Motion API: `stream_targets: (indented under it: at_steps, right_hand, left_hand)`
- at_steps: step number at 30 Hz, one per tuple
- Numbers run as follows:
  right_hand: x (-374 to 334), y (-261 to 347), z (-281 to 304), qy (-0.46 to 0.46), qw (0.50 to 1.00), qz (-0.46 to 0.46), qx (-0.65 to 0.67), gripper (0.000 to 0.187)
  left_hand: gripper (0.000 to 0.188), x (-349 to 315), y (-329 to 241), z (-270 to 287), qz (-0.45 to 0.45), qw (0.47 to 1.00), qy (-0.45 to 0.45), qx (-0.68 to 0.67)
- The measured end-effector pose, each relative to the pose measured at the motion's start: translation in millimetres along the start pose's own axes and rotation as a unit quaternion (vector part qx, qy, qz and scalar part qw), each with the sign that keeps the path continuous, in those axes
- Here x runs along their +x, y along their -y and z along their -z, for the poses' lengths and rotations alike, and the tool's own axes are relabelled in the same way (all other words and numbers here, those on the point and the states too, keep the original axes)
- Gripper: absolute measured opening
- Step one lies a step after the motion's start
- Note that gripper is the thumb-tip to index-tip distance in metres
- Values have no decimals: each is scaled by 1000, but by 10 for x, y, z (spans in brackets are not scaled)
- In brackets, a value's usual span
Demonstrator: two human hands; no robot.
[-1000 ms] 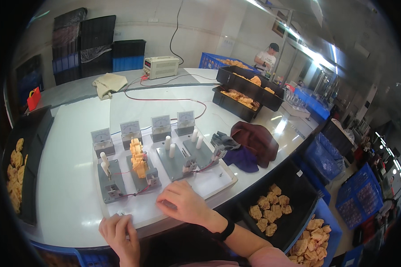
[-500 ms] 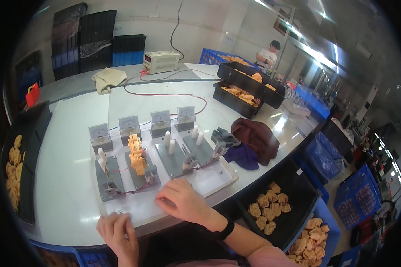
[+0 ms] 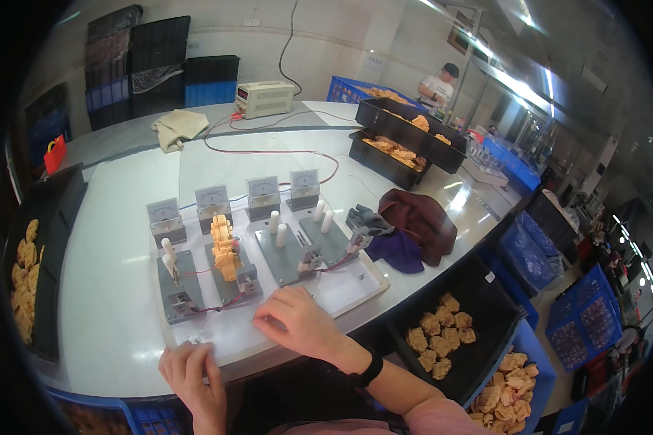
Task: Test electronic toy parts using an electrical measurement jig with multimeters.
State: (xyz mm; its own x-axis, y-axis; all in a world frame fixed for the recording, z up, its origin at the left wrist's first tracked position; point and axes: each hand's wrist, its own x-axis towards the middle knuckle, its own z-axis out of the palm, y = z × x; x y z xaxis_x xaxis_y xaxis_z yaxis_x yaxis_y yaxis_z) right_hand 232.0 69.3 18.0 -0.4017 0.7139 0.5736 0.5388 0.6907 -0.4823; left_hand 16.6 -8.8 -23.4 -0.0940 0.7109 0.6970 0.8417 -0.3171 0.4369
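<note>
Both of my hands rest at the front edge of a white-topped board [image 3: 218,351]. My left hand [image 3: 191,380] lies at its near left corner, fingers loosely bent and a little apart, with nothing visible in them. Just beyond its fingertips is a tiny pale object [image 3: 194,340], too small to name. My right hand [image 3: 297,322] is at the front middle, fingers curved and the thumb apart from them, apparently holding nothing. In front of it, an orange-yellow block-shaped part [image 3: 225,249] sits on the second grey test plate [image 3: 218,288] from the left. The other plates carry bare white posts [image 3: 281,235].
Analog meters [image 3: 212,201] stand behind the plates. Farther back are a power supply [image 3: 265,99] with red and black leads and a pale cloth [image 3: 179,129]. Dark cloths [image 3: 417,225] lie at right. Bins of similar parts flank me: black left [image 3: 64,254], black right [image 3: 482,304]. A co-worker [image 3: 437,87] stands far back.
</note>
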Motion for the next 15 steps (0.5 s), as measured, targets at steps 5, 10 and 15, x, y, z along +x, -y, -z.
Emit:
stream_targets:
  at_steps: [5, 10, 15]
  right_hand:
    - [1, 1, 11, 4, 1000, -3, -1, 8]
    - [-1, -10, 7, 5, 1000, 1, -1, 8]
    - [4, -27, -4, -12, 1000, 15, -5, 9]
  left_hand:
    - [12, 2, -7, 5, 9, 1000, 8, 3]
    - [13, 1, 0, 0, 5, 1000, 2, 0]
    - [13, -6, 1, -6, 5, 1000, 3, -6]
